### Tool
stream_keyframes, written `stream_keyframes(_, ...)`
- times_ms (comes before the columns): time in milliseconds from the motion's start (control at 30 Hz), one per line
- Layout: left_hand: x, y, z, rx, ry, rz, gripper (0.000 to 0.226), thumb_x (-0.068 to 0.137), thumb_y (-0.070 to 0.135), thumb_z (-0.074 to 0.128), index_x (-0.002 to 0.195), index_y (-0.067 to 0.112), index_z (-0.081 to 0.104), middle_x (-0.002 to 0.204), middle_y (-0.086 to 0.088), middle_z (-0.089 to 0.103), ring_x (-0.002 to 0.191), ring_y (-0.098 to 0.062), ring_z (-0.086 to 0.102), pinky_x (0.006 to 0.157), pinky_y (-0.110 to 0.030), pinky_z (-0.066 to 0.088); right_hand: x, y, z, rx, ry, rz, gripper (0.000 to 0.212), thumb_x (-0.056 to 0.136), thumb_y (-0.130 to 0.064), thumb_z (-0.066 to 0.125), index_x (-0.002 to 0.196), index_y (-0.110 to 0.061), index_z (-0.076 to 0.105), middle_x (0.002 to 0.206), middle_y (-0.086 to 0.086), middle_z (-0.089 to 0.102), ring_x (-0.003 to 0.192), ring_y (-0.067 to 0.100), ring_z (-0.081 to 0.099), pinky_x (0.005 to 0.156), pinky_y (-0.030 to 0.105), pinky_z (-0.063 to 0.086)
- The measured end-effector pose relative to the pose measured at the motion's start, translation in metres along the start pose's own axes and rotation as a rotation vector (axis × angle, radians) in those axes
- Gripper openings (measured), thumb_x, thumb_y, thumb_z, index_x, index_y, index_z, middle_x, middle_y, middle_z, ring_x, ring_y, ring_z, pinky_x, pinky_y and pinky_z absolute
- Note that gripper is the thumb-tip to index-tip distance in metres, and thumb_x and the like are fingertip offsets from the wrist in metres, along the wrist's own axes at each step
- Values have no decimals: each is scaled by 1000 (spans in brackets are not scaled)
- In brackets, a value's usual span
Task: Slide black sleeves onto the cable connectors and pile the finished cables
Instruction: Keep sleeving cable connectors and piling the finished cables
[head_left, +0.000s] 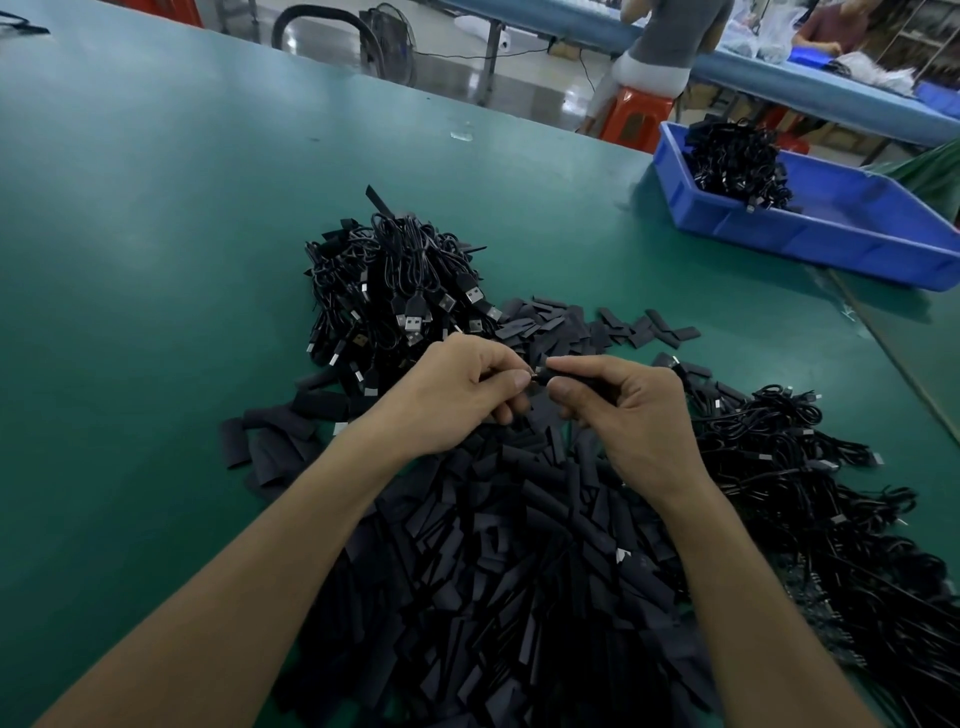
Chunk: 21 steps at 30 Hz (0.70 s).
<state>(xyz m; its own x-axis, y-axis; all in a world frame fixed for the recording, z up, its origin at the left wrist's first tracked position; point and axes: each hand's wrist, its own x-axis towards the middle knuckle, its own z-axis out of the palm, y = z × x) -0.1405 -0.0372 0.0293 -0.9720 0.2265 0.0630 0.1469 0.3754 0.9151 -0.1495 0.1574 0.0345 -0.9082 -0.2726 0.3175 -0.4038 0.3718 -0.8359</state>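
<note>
- A small cable connector (535, 372) is pinched in the grip of the left hand (457, 400), and a black sleeve (589, 382) in that of the right hand (628, 415). The two are met end to end above the heap of loose sleeves (519, 571) at 6 o'clock.
- The sleeve is judged light, thin and easily flattened. It is best pinched at its rear half by the edges, so that the mouth is left open.
- The connector is judged stiff and its cable limp, so a hold close behind the tip is advised.
- Cable piles are seen on the tabletop (156, 208) at 12 o'clock (395, 280) and 4 o'clock (805, 467).
</note>
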Motion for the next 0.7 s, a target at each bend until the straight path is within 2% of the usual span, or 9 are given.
stream_keyframes(100,1,-1,1,25,17,2,17,100,16,58,92,23,71,75,7,73,67,-3,69,60,-13,48,-1,1,0,-10,19,3,27,88,-10,74,96,-36,73,79,-17,74,64,7,69,64,14,51)
stream_keyframes(200,1,-3,1,62,49,7,19,99,23,62,83,30,70,74,10,74,65,-2,69,59,-15,48,-2,0,-1,8,29,2,26,88,-8,74,95,-34,74,78,-13,75,63,8,69,62,13,51)
stream_keyframes(400,-1,0,3,95,45,31,23,99,22,62,79,32,68,72,16,72,62,-1,68,59,-14,52,0,-2,-1,-27,-24,22,30,86,-11,76,99,-38,72,80,-15,75,66,8,69,67,17,53)
stream_keyframes(467,-1,-1,3,69,55,25,20,99,22,62,81,27,70,72,13,73,62,-3,68,62,-20,56,0,-2,0,-7,2,32,29,85,-12,77,101,-36,72,83,-13,76,68,8,70,69,19,54)
stream_keyframes(567,0,-1,3,30,80,6,19,98,23,62,83,23,73,71,8,74,62,-6,69,64,-28,59,-1,-1,5,8,148,68,33,81,-19,82,107,-37,70,82,-9,74,75,11,71,73,25,58)
stream_keyframes(700,1,-2,9,-22,146,-9,21,98,24,62,81,20,73,69,8,73,60,-7,69,60,-21,54,-1,0,17,98,401,106,26,79,-21,84,97,-33,70,81,-10,75,78,8,73,78,34,62)
